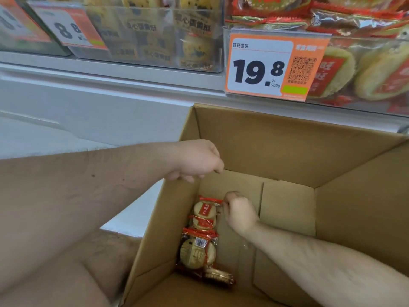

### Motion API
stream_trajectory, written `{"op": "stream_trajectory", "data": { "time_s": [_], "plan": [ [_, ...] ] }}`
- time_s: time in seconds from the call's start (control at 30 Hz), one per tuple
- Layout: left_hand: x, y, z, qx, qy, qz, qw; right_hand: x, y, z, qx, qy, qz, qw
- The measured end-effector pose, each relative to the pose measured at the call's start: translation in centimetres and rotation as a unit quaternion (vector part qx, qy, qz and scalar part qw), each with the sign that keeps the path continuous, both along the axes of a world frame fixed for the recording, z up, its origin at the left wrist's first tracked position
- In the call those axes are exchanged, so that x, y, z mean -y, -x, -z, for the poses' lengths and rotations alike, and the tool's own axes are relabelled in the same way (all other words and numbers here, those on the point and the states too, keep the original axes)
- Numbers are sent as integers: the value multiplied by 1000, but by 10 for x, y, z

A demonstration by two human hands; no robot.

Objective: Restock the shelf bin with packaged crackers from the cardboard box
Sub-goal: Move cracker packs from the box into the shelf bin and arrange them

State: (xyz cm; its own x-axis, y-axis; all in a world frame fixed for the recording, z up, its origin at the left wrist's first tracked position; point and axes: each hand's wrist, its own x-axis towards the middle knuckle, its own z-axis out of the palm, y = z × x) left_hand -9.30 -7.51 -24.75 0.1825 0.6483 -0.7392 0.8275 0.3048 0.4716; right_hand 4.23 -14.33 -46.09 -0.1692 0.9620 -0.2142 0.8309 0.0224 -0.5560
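Note:
An open cardboard box [287, 151] stands below the shelf. Along its left inner wall lie several red-wrapped cracker packets [204, 211], with a larger one [197, 251] nearer me. My left hand [197, 160] grips the box's left wall at its top edge. Deep in the box, my right hand [240, 212] pinches the red edge of the farthest packet. Above, at the right, the clear shelf bin [363, 69] holds many of the same crackers behind a 19.8 price tag [265, 65].
A second clear bin [155, 36] of yellow pastry packs sits at the upper left with an 8.8 tag [70, 27]. A white shelf ledge [110, 89] runs beneath both bins. Much of the box floor [285, 207] is bare cardboard.

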Motion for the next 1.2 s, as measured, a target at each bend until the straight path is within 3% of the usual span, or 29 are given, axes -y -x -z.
{"op": "stream_trajectory", "data": {
  "time_s": [0.2,0.33,0.43,0.53,0.6,0.83,1.0,1.2],
  "plan": [
    [6,-3,-1,10,125,-187,974,11,-20,-66,-122,-105,106,981],
    [12,-4,-3,38,166,-230,958,30,-16,-115,-197,-189,26,962],
    [15,2,2,68,110,-231,964,36,-8,-114,-240,-203,-44,948],
    [13,3,0,51,-23,-167,984,27,-5,-77,-136,-69,-54,987],
    [11,4,-3,42,-63,-135,988,18,-3,-44,-47,11,-39,998],
    [8,9,2,24,-54,-78,995,20,37,41,10,165,-21,986],
    [6,8,8,31,-24,-60,997,15,45,58,47,183,-49,981],
    [4,8,12,29,-19,-58,998,13,25,39,73,103,-62,990]
  ]
}}
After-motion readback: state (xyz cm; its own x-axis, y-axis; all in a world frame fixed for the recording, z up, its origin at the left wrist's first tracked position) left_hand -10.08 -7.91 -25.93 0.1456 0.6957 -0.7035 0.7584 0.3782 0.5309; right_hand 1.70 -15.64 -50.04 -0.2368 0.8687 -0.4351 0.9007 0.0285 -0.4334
